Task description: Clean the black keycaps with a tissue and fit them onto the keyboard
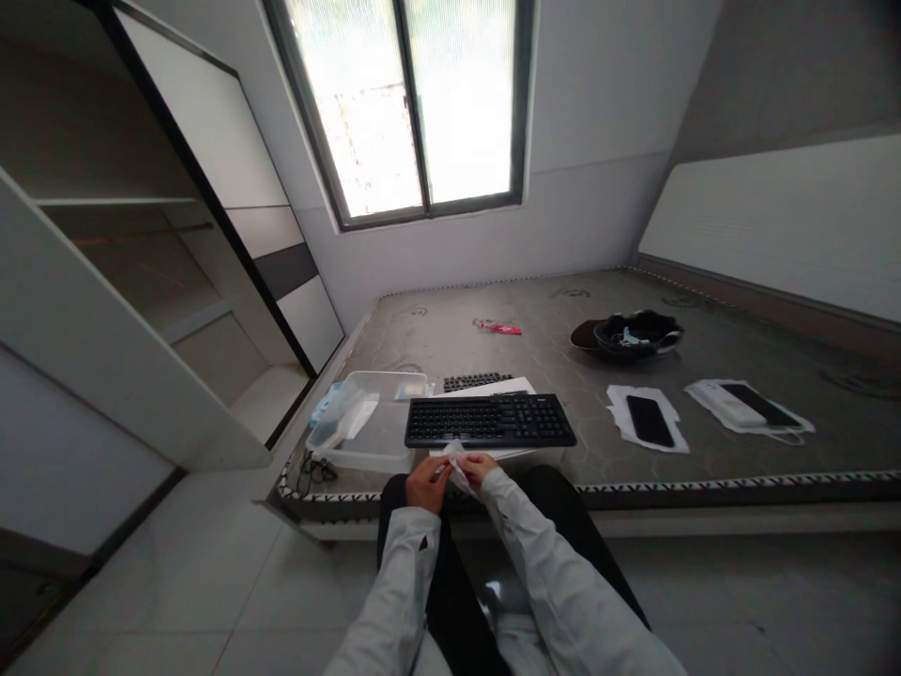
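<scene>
White, thin, crumpled: tissue or a wipe (pixel 457 462), can't tell which. It's pinched between both hands, left hand (pixel 426 483) and right hand (pixel 480 467), fingertips together, so the grip is loaded on both sides. It sits just above the lap, at the near edge of the keyboard (pixel 491 420). Its top overlaps that edge in view; contact can't be confirmed.

Status, my read: white piece is out and being handled, bunched rather than spread flat. Keyboard lies face up, squared to the person, neither hand on the keys. Can't see any finished result on it, so I'd count the hand work as mid-step, with whatever follows not done. Key condition too small to judge.

Further out: second set of black keys (pixel 479 380) behind the keyboard, partly hidden, white sheet (pixel 517 386) beside it. Clear plastic tub (pixel 380 460) to the left, no lid seen on it, black cable (pixel 313 472) near its corner. To the right, a dark phone (pixel 649 421) lies on its own white cloth (pixel 679 441); farther right, another white-wrapped bundle (pixel 732 408), contents partly unclear. Both look already laid out.

Back of the mattress (pixel 527 300): dark cap (pixel 587 335), small red packet (pixel 505 330). Neither hand near those.
</scene>
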A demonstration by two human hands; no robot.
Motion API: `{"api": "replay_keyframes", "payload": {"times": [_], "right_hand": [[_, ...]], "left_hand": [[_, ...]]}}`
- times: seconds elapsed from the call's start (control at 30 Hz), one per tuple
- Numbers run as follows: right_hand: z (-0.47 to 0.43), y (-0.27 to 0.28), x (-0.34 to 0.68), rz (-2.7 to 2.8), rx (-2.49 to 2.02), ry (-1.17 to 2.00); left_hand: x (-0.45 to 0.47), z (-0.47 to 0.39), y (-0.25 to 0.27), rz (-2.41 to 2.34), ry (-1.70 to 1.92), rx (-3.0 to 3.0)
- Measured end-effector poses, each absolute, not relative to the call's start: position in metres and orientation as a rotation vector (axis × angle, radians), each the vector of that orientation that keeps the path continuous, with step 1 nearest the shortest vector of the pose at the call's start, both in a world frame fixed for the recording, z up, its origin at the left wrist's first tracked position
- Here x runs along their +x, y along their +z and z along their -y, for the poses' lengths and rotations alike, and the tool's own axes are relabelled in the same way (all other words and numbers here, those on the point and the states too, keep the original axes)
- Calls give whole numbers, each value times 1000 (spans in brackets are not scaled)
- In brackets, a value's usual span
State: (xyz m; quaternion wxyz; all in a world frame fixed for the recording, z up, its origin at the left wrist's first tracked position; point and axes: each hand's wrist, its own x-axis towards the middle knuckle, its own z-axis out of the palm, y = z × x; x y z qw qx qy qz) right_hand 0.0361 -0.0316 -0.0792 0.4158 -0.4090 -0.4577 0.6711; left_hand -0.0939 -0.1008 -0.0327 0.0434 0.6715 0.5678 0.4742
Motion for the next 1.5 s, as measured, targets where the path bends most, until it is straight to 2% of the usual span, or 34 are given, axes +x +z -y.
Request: {"api": "replay_keyframes", "payload": {"times": [0.13, 0.5, 1.13, 1.5], "right_hand": [[30, -74, 34, 1055, -1000, 1804], [38, -65, 33, 952, -946, 1886], [38, -58, 37, 1031, -1050, 1665], [36, -66, 35, 992, -1105, 1713]], "left_hand": [[-96, 100, -33, -1728, 1474, 2040], [-92, 101, -43, -1760, 1424, 1994], [-101, 98, -39, -1736, 1489, 2058], [-95, 99, -37, -1666, 1497, 2082]]}}
